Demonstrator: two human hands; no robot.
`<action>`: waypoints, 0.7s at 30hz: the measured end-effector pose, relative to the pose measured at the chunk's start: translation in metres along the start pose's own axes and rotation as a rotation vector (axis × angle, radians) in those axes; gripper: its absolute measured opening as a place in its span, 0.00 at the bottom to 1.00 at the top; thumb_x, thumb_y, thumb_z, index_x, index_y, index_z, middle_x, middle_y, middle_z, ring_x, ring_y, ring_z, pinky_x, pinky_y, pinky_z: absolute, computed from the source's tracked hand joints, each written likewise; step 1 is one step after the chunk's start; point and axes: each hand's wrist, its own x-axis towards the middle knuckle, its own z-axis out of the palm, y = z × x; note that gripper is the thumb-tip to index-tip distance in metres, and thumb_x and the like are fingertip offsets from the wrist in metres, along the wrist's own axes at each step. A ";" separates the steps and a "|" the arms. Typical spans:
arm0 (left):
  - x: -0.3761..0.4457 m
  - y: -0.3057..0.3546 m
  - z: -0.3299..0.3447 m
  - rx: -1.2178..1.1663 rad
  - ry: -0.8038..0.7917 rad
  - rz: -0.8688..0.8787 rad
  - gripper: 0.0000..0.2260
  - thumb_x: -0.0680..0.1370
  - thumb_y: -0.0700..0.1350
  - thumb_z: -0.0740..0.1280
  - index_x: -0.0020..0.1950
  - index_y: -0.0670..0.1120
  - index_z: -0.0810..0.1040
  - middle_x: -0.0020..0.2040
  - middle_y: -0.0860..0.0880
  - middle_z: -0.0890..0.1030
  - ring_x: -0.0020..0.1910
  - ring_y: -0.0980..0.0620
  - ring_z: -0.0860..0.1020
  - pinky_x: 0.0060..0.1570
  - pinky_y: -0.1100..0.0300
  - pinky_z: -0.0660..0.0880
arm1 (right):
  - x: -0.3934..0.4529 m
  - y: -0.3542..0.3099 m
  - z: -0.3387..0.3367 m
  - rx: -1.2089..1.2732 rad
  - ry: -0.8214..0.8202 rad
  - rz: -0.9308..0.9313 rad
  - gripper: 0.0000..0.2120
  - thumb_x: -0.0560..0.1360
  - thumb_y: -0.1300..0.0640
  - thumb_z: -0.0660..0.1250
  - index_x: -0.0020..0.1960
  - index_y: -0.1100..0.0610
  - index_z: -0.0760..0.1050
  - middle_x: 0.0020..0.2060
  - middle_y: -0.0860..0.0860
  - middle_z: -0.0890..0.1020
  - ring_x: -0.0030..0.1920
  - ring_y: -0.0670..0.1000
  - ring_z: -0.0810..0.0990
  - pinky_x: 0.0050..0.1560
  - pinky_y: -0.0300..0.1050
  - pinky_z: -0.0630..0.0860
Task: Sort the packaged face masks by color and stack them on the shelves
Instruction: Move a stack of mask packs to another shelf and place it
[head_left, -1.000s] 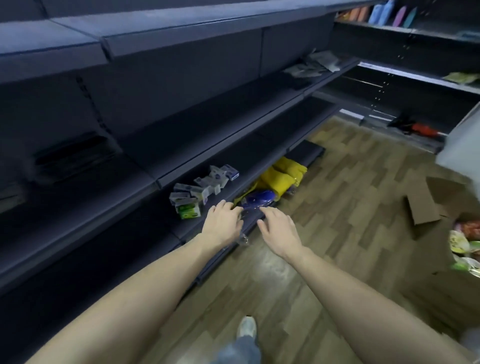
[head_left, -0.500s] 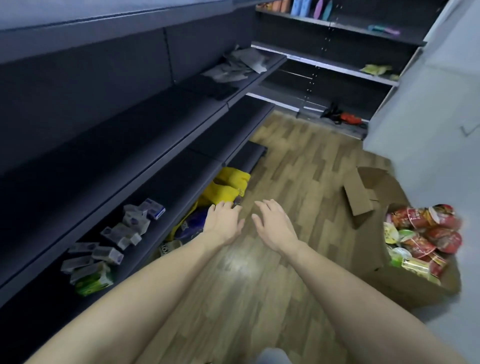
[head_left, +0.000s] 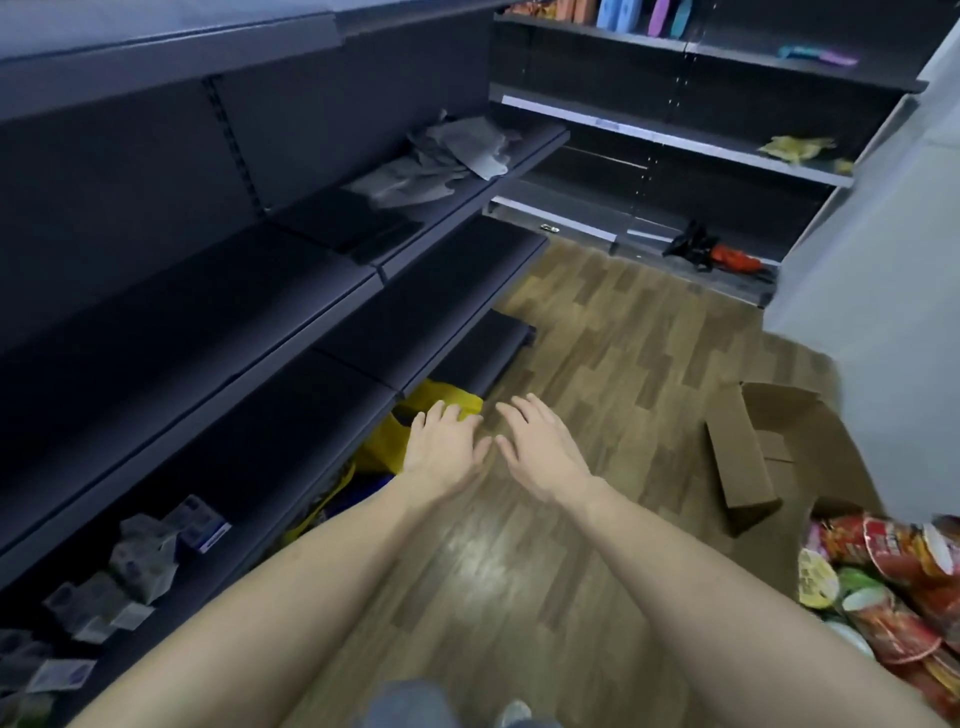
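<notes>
Reaching forward empty over the wood-plank floor (head_left: 597, 364), left hand (head_left: 441, 449) and right hand (head_left: 540, 452), both spread, have left the blue packet on the lowest dark shelf (head_left: 467, 358) for the yellow packaged face masks (head_left: 447, 397) beside it: next colour pending.

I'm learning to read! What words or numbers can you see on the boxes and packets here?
None can be read.
small boxes on the low shelf: print too blurred.
red snack packets in the cardboard box: lettering too blurred.
yellow bag: no writing shows.
</notes>
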 end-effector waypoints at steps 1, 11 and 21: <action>0.015 0.005 -0.002 -0.004 -0.003 -0.018 0.21 0.82 0.60 0.55 0.71 0.53 0.72 0.73 0.47 0.70 0.75 0.44 0.61 0.73 0.46 0.59 | 0.015 0.012 -0.004 -0.001 -0.008 -0.002 0.25 0.84 0.48 0.55 0.78 0.56 0.60 0.76 0.55 0.65 0.79 0.55 0.55 0.78 0.49 0.52; 0.190 0.037 -0.001 -0.115 0.045 -0.126 0.20 0.84 0.56 0.53 0.74 0.52 0.69 0.75 0.47 0.67 0.77 0.45 0.59 0.75 0.47 0.56 | 0.172 0.110 -0.021 -0.024 -0.035 -0.045 0.23 0.85 0.50 0.53 0.78 0.52 0.59 0.77 0.51 0.63 0.79 0.53 0.53 0.76 0.53 0.55; 0.386 0.016 -0.037 -0.044 0.138 -0.249 0.21 0.84 0.57 0.51 0.75 0.52 0.67 0.77 0.49 0.65 0.78 0.44 0.55 0.76 0.40 0.48 | 0.376 0.177 -0.069 -0.077 0.012 -0.138 0.25 0.84 0.46 0.54 0.79 0.51 0.60 0.77 0.51 0.64 0.79 0.53 0.56 0.77 0.54 0.55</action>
